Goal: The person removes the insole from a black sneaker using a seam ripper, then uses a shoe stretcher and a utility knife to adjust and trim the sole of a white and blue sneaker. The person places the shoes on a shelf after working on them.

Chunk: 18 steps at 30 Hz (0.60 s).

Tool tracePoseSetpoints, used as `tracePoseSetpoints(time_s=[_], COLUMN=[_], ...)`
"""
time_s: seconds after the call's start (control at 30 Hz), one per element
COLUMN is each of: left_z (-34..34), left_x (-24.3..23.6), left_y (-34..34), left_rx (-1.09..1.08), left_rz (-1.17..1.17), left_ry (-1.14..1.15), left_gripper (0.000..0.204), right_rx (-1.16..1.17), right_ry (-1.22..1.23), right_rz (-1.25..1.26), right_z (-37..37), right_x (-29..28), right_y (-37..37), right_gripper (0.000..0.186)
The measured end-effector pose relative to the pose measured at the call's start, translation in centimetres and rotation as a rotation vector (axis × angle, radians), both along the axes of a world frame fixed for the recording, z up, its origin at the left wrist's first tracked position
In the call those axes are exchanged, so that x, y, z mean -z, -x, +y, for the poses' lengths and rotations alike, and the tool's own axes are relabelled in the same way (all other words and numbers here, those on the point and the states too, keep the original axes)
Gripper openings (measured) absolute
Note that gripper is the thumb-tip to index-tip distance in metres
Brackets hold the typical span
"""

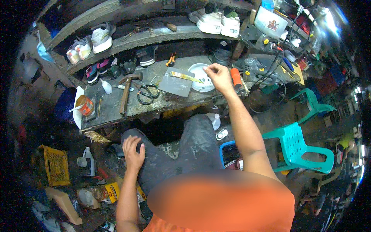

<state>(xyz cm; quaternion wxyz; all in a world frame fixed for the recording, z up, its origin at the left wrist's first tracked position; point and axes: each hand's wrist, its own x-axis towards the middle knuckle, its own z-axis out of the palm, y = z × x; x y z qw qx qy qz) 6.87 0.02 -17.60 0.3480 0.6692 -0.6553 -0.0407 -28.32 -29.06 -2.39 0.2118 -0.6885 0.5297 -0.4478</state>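
My right hand hangs over the right rim of a round white dish, its thumb and fingertips pinched together. Whatever may be between those fingertips is too small to make out. Several small dark bits lie in the dish. A narrow yellow strip-like tool reaches from a grey square plate over the dish. Right beside my right wrist stands an orange cylinder. My left hand rests on my left thigh with its fingers apart, holding nothing.
Left on the bench lie scissors, a hammer, a white squeeze bottle and an orange can. Shoes line the shelf, including a white pair. A green chair stands right; a yellow crate is left.
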Motion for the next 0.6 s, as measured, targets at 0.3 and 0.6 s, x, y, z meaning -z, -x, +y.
tracePoseSetpoints(time_s=[0.3, 0.6], left_z=[-2.1, -2.8], left_x=[0.7, 1.6], left_y=[0.0, -0.1], left_rx=[-0.183, -0.208], left_rz=[-0.092, -0.051], left_ry=[-0.37, -0.326], left_gripper=[0.05, 0.042], right_rx=[0.168, -0.217], right_ry=[0.054, 0.094], right_rz=[0.417, 0.421], right_z=[-6.9, -9.3], right_x=[-1.0, -2.2], right_y=[4.1, -3.1], right_gripper=[0.041, 0.031])
